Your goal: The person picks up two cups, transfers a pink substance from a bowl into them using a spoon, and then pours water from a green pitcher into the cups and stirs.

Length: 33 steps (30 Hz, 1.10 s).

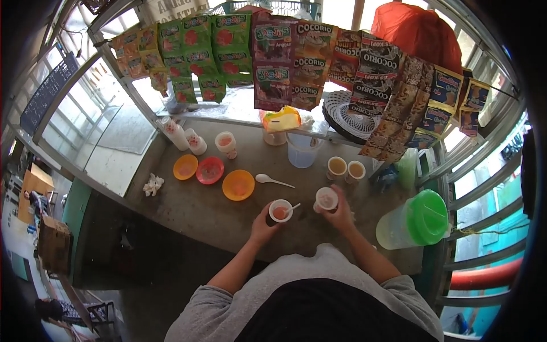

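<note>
My left hand (264, 226) is closed round a white cup (280, 211) that holds an orange-pink drink and a small white spoon (293, 207). To its right, my right hand (341, 213) has its fingers round another white cup (326, 198) with pale, whitish contents. Beyond that cup stand two cups (337, 166) of yellowish-brown drink. A white spoon (276, 181) lies on the table (228, 219) beyond my left hand, beside an orange plate (238, 185).
Red (209, 170) and orange (185, 167) plates sit at the left, near stacked cups (226, 145) and crumpled tissue (153, 184). A green-lidded container (426, 217) stands right, a clear pitcher (301, 150) behind. Sachet strips (273, 65) hang across the back.
</note>
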### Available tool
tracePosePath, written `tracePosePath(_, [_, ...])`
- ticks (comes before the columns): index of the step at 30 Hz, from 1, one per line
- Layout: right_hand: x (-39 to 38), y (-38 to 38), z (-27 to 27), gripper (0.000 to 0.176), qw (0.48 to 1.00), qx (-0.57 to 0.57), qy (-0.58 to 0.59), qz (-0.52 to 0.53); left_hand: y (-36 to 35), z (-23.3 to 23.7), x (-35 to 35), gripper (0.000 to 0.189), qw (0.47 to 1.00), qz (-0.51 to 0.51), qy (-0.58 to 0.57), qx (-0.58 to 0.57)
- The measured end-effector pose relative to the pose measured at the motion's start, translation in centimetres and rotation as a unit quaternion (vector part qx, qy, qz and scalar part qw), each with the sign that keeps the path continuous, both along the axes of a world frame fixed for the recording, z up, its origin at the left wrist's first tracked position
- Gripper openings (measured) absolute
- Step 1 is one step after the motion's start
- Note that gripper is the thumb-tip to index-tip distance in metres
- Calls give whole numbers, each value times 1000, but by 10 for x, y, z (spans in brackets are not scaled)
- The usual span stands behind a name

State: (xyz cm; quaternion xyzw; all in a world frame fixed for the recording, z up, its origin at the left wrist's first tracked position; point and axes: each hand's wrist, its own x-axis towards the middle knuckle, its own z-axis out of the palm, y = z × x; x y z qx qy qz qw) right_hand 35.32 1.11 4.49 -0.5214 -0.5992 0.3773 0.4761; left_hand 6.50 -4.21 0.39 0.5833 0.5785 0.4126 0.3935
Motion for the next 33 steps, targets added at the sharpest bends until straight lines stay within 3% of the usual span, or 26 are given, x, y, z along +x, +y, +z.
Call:
tracePosePath(1, [-1,-3,-11,80,996,19,-82,35,-1,11,6,66,1000,22,-7,-8])
tracePosePath(3, [-5,-5,-25,89,980,25,-179,84,0,11,14,63,999,45,-6,-4])
tracePosePath(8, [-3,-9,-15,99,974,63,-182,117,-7,6,17,66,997,74,-15,22])
tracePosePath(10, [-2,-11,12,102,965,107,-200,130,-8,16,19,63,985,66,-159,18])
tracePosePath(12, [-6,-18,49,98,887,229,-396,65,-7,24,20,63,983,64,-170,34])
tracePosePath(13, [-9,-18,59,98,887,230,-395,68,-7,29,22,62,980,54,-183,47])
tracePosePath(15, [-18,-14,71,80,962,19,-165,218,-6,44,27,63,987,57,-143,54])
tracePosePath(16, [-25,-14,72,80,962,20,-165,217,-5,51,29,64,991,59,-104,62])
tracePosePath(18, [-38,-14,72,53,967,-73,12,246,0,57,36,65,991,56,-89,81])
tracePosePath(19, [-40,-12,71,53,967,-73,13,244,1,60,38,65,991,55,-76,97])
tracePosePath(20, [-42,-10,70,40,975,-6,-12,220,1,61,40,65,991,54,-75,96])
tracePosePath(21, [-43,-8,73,29,978,62,-36,195,3,65,41,64,991,55,-7,120])
tracePosePath(22, [-41,-7,79,29,978,63,-36,196,5,69,42,63,986,57,62,144])
tracePosePath(24, [-36,-5,92,19,960,205,-82,173,6,78,45,64,983,56,82,152])
tracePosePath(28, [-21,-2,85,14,976,136,-95,144,10,94,51,64,967,44,155,195])
tracePosePath(31, [-15,-1,84,11,992,65,-47,98,15,93,57,62,983,40,108,147])
tracePosePath(33, [-7,0,86,9,956,233,-148,104,16,96,59,61,984,28,106,138])
